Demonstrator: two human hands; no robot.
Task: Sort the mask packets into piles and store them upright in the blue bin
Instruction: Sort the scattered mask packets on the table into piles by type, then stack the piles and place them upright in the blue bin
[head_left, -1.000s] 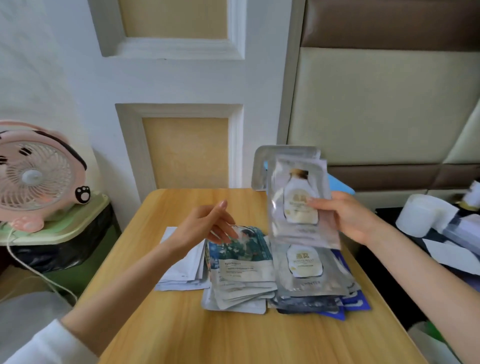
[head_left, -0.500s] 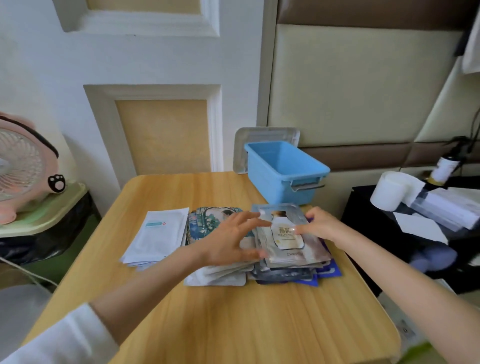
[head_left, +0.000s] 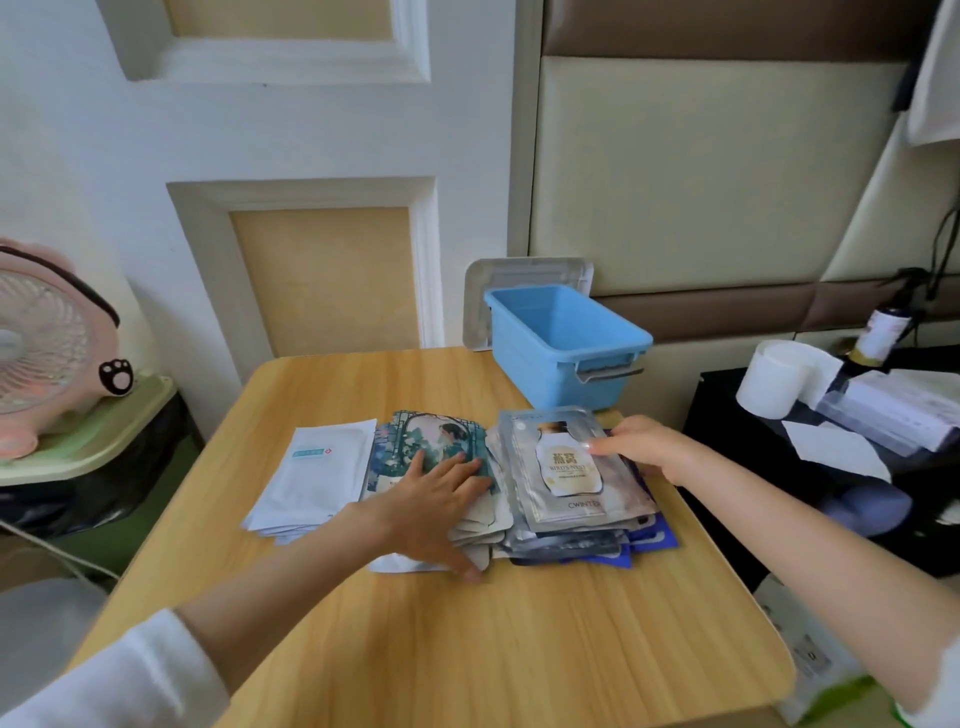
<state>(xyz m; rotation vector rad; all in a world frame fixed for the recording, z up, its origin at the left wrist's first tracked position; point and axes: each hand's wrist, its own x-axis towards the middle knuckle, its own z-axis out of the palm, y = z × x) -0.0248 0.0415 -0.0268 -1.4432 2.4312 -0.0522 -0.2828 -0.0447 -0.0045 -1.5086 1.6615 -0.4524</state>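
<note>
Three piles of mask packets lie side by side on the wooden table (head_left: 467, 649). The white pile (head_left: 317, 473) is at the left, the teal illustrated pile (head_left: 431, 441) in the middle, and the silver bottle-print pile (head_left: 566, 473) at the right over dark blue packets (head_left: 649, 540). My left hand (head_left: 441, 504) lies flat, fingers spread, on the teal pile. My right hand (head_left: 639, 447) rests on the right edge of the top silver packet, fingertips on it. The blue bin (head_left: 566, 348) stands empty behind the piles.
A clear lid (head_left: 524, 275) leans against the wall behind the bin. A pink fan (head_left: 47, 343) sits on a green stand at the left. A black side table (head_left: 831, 467) at the right carries a white roll, a bottle and papers.
My right hand lowered the silver packet from the air onto the right pile. My left hand came down onto the teal pile. The view tilted, which brought the blue bin into sight.
</note>
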